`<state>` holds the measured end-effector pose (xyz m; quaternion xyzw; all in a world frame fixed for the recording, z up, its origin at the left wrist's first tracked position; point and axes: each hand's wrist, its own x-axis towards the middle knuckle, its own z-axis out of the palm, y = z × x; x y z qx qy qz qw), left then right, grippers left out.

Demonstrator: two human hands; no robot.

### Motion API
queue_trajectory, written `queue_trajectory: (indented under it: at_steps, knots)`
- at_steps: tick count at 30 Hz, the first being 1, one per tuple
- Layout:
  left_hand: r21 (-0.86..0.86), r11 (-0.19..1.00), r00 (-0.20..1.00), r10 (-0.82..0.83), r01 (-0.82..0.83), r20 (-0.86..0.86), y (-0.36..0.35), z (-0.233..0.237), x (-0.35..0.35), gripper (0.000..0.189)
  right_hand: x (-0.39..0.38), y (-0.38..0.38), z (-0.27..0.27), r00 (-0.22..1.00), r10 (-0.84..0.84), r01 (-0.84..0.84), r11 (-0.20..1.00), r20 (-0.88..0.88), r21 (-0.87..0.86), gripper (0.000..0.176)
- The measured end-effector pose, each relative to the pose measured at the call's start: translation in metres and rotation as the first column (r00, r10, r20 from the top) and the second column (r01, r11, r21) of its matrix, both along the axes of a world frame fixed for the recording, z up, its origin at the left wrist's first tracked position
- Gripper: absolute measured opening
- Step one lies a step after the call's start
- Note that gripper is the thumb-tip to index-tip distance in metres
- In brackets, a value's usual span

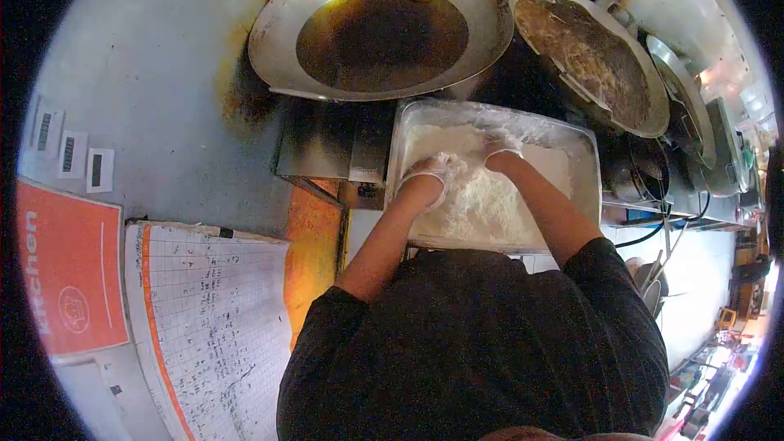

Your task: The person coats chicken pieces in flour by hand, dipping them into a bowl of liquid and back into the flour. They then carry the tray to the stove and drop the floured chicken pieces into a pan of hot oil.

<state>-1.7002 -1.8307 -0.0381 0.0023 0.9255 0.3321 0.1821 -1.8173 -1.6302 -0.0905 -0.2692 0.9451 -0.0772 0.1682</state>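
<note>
While both arms (384, 245) reach down into the rectangular metal tray (593, 188), the left hand (433, 168) and the right hand (502, 148) are in the white flour (482, 208) spread across its bottom. Because flour and blur cover both, I cannot tell whether either grip is spread or pinching any. Just beyond the tray stands a wide wok (274, 37) of dark oil (380, 45).

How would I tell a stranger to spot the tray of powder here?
Start at the large round pan of dark liquid near the top. Just below and to its right is a metal tray, with the person's left hand and right hand in it. Unlike the pan, it is rectangular and holds pale powder.
</note>
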Motion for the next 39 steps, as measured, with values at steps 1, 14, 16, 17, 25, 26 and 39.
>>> queue_trajectory:
  at_steps: [1,14,16,17,25,26,39]
  knots:
    - [0.051,0.999,1.000,0.003,-0.001,-0.025,-0.001,0.007,0.001,0.040,-0.007,0.002,0.001,0.999,0.035,-0.035,0.998,0.000,0.055,0.048]
    - [0.230,0.966,0.993,0.102,-0.114,0.061,0.006,0.014,0.003,0.046,0.028,0.156,0.033,0.956,-0.269,0.247,0.953,-0.113,-0.178,0.043]
    - [0.262,0.957,0.991,0.106,-0.122,0.076,0.009,0.008,-0.001,0.051,0.035,0.169,0.046,0.939,-0.343,0.343,0.939,-0.012,-0.028,0.039]
    - [0.214,0.977,1.000,0.026,-0.026,0.003,0.004,0.007,0.000,0.051,0.042,0.173,0.054,0.909,-0.414,0.417,0.907,-0.051,0.064,0.036]
    - [0.201,0.979,0.999,-0.008,0.017,-0.043,-0.001,0.000,0.006,0.047,0.063,0.206,0.089,0.940,-0.269,0.340,0.788,-0.208,0.514,0.021]
    - [0.211,0.978,1.000,0.003,-0.001,-0.008,-0.001,0.003,0.006,0.047,0.064,0.195,0.100,0.847,-0.476,0.531,0.732,-0.239,0.426,0.022]
    - [0.201,0.979,0.997,0.002,0.014,-0.076,-0.005,-0.030,0.006,0.043,0.067,0.189,0.190,0.970,-0.224,0.243,0.868,-0.095,0.433,0.031]
